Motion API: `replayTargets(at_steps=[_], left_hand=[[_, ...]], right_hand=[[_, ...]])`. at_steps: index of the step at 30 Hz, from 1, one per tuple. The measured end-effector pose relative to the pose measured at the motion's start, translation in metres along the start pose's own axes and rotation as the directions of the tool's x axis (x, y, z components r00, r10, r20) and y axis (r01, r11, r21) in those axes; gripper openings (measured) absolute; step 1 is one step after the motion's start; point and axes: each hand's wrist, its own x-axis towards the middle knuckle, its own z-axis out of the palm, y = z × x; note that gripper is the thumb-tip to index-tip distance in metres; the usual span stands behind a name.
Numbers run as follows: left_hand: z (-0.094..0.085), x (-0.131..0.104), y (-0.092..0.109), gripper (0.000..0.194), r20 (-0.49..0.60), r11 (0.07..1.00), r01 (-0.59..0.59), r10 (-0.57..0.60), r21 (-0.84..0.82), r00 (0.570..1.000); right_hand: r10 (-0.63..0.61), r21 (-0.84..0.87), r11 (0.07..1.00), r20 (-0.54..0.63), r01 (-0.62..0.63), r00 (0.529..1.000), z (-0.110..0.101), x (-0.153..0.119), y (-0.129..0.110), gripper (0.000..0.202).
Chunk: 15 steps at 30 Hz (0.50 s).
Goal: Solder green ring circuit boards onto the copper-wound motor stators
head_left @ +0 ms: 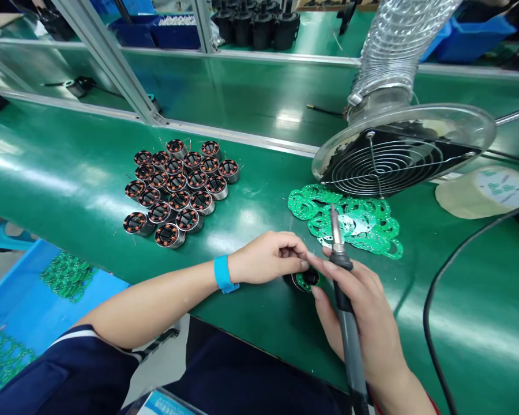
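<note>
Right hand: clamped on soldering iron. Left hand: at stator, five o'clock from centre; grip, I cannot tell. Risk: left hand burnt, should the iron swing toward eight.

The person's left forearm slants in from the lower left, its wrist nearly straight. The left hand curls its fingers, thumb close to their tips. The right hand faces it, index finger stretched toward those fingertips, thumb held apart.
</note>
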Motion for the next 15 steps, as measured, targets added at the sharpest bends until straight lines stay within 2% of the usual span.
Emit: replayTargets(at_steps=[2,4,7,9,11,13,15], left_hand=[[0.0,-0.001,0.001,0.013,-0.004,0.993,0.057,-0.058,-0.101,0.998],[0.0,-0.002,0.002,0.016,-0.023,0.981,0.1,-0.105,-0.166,0.994],[-0.002,-0.002,0.002,0.017,-0.04,0.982,0.127,-0.134,-0.142,0.99],[-0.005,-0.003,0.003,0.017,-0.013,0.987,0.135,-0.137,-0.083,0.991],[-0.008,-0.003,0.003,0.017,0.03,0.99,0.135,-0.134,-0.027,0.99],[-0.011,-0.004,0.003,0.016,0.065,0.992,0.121,-0.122,0.019,0.99],[-0.014,-0.005,0.003,0.015,0.081,0.993,0.102,-0.107,0.059,0.991]], right_hand=[[0.015,-0.07,0.997,0.002,-0.015,1.0,-0.001,0.002,-0.002,0.049],[0.046,-0.048,0.998,-0.001,-0.046,0.999,-0.001,0.001,-0.003,0.045],[0.061,0.066,0.996,-0.022,-0.059,0.998,-0.002,-0.005,-0.005,0.049],[0.11,0.157,0.983,-0.091,-0.095,0.99,-0.004,-0.011,-0.006,0.049],[0.234,0.242,0.953,-0.206,-0.182,0.95,-0.005,-0.02,-0.008,0.044],[0.378,0.338,0.901,-0.302,-0.272,0.875,-0.007,-0.028,-0.01,0.035],[0.476,0.418,0.849,-0.337,-0.324,0.812,-0.009,-0.034,-0.013,0.024]])
